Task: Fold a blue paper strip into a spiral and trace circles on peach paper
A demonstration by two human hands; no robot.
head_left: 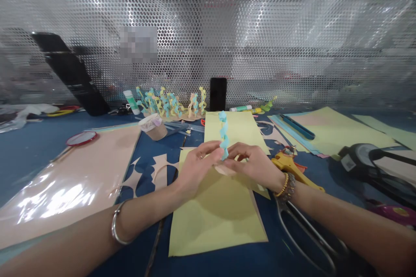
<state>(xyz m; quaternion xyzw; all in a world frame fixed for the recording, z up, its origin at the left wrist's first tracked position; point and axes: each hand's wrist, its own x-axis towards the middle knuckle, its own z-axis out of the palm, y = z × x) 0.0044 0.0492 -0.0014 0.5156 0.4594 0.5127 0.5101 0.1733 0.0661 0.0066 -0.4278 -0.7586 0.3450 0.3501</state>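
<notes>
A twisted blue paper strip (224, 132) stands upright between my hands, above yellow paper sheets (217, 220). The fingers of my left hand (201, 164) are closed on its lower end. My right hand (253, 164) has its fingers bent around a small pale paper piece (225, 170) at the strip's base. How the strip and the pale piece are joined is hidden by my fingers. Several similar blue, yellow and pink spirals (167, 104) stand on a pale base behind my left hand.
A paper cup (153, 127) stands left of the sheets, near pink paper in clear plastic (78, 173). On the right are a yellow tool (289, 164), scissors (305, 229), a black tape dispenser (360, 164) and a blue cutter (297, 127). A phone (218, 94) leans against the mesh.
</notes>
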